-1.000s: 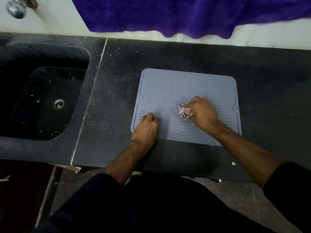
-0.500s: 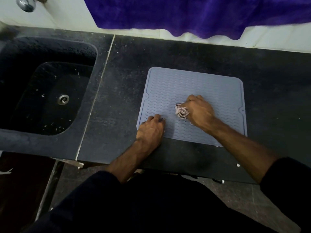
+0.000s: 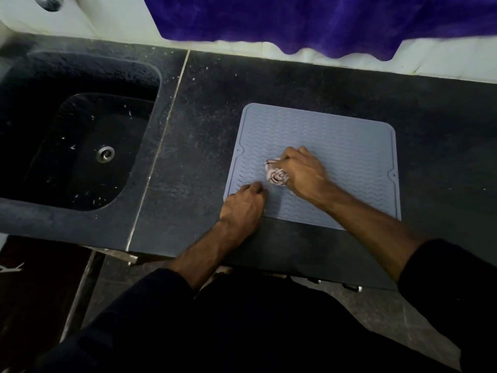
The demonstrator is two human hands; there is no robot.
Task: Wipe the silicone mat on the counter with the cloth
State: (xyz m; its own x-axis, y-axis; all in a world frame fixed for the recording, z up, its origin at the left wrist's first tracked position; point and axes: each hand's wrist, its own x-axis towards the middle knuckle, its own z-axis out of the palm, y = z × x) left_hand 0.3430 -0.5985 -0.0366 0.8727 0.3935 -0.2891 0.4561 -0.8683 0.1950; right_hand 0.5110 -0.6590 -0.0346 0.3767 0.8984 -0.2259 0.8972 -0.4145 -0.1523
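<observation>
Your left hand point(image 3: 242, 205) presses the mat's point(image 3: 349, 146) near-left corner flat-fingered to anchor it, while your right hand point(image 3: 304, 173) grips the bunched cloth point(image 3: 275, 175) for scrubbing.

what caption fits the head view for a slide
Right hand rubs a crumpled patterned cloth over the grey ribbed silicone mat.

Most of the cloth point(image 3: 276, 174) is hidden inside the right hand point(image 3: 304, 172). The left hand point(image 3: 243, 204) covers the near left corner of the silicone mat point(image 3: 349, 157). The top edge cuts off the tap point(image 3: 49, 1) and the purple towel point(image 3: 309, 20).
</observation>
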